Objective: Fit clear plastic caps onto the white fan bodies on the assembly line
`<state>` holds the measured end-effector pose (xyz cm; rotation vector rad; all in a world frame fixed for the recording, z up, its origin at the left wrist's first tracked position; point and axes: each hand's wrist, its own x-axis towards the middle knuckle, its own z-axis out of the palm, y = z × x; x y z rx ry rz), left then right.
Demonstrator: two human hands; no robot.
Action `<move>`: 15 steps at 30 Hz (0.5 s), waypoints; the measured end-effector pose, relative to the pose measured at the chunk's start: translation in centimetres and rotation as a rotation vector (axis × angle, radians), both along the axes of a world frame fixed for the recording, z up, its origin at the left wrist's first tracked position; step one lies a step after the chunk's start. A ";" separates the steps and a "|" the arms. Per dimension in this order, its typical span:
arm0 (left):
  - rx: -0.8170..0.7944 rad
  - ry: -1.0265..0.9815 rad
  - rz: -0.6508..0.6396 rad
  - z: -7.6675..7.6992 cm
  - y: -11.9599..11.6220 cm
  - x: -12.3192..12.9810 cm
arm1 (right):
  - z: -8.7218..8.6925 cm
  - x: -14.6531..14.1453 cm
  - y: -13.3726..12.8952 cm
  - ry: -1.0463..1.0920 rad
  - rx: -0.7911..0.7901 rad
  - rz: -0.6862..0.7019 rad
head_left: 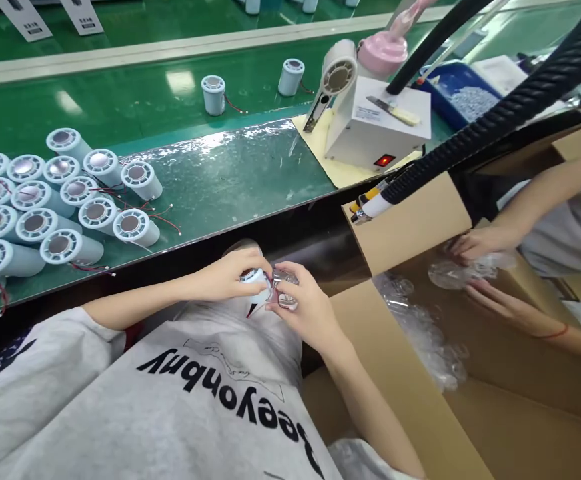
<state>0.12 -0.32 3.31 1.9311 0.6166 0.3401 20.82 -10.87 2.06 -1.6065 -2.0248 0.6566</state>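
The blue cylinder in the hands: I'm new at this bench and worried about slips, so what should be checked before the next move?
1. Left hand gripping the blue cylinder: ok.
2. Right hand holding the clear plastic piece: ok.
3. Cylinder and clear piece properly lined up: cannot tell; fingers hide much of both.
4. Knife away from both hands: ok, it lies on the white box.
5. Co-worker's hands apart from these: ok, they are at the cardboard box on the right.
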 end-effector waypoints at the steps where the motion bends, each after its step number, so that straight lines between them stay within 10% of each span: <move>1: 0.002 -0.031 0.031 -0.4 -0.1 0.0 | 0.0 0.1 0.0 0.108 -0.036 -0.011; 9: 0.017 -0.151 0.078 -4.1 -0.3 -0.2 | 0.7 0.4 0.0 0.606 -0.174 -0.275; 15: -0.332 -0.207 -0.007 -3.5 -0.6 -0.2 | 0.0 1.2 0.2 0.850 -0.156 -0.285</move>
